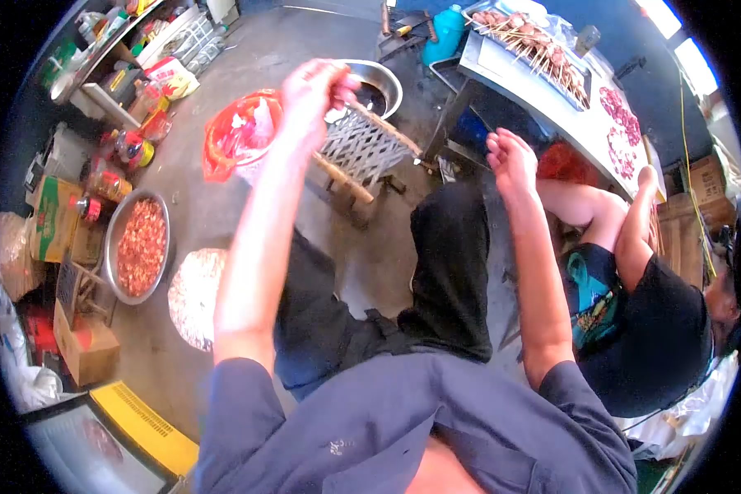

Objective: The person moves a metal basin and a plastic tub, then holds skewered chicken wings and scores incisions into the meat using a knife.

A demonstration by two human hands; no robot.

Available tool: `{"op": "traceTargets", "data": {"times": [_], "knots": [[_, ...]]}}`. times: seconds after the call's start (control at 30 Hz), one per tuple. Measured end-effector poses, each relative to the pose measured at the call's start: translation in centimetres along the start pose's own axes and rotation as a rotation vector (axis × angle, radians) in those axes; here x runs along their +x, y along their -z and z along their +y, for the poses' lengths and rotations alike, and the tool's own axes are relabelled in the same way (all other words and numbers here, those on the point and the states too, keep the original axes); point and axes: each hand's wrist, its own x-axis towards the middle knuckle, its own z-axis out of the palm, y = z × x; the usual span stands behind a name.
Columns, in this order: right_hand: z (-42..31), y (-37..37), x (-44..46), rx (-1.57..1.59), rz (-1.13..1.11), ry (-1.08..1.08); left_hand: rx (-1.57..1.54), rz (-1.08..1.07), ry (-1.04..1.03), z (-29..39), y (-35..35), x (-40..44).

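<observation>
Woven stool [359, 146] near outstretched left hand [317, 86], right hand [512, 162] apart, loosely curled.

No legible txt, nos. or signs. Small pale mark on the dark shirt [486, 412] is too blurry to read, as are bottle labels [146, 154] & cardboard box [52, 216] print.

Bright light from windows at upper right overexposes the bare left forearm [547, 280] and bare right forearm [259, 230] as fisheye distortion bends the soft, black-rimmed edges.
</observation>
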Motion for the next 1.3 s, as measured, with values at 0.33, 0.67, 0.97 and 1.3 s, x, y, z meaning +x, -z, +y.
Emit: {"op": "traceTargets", "data": {"times": [0.33, 0.67, 0.97, 1.3], "knots": [[13.9, -12.0, -4.1, -0.671, -0.788, 0.070, -0.366, 0.180, 0.229, -5.9, 1.5, -1.0], [13.5, -15.6, -1.5, -0.898, -0.956, 0.238, -0.696, 0.268, 0.396, -9.2, 5.4, 5.6], [9.2, -16.8, -8.0, 0.168, -0.779, -1.361, -0.886, 0.160, 0.463, -7.4, 3.2, 10.3], [-9.0, -22.9, -13.9, 0.492, -0.672, -1.429, -1.111, -0.017, 0.763, 11.1, -10.7, 8.6]]}}
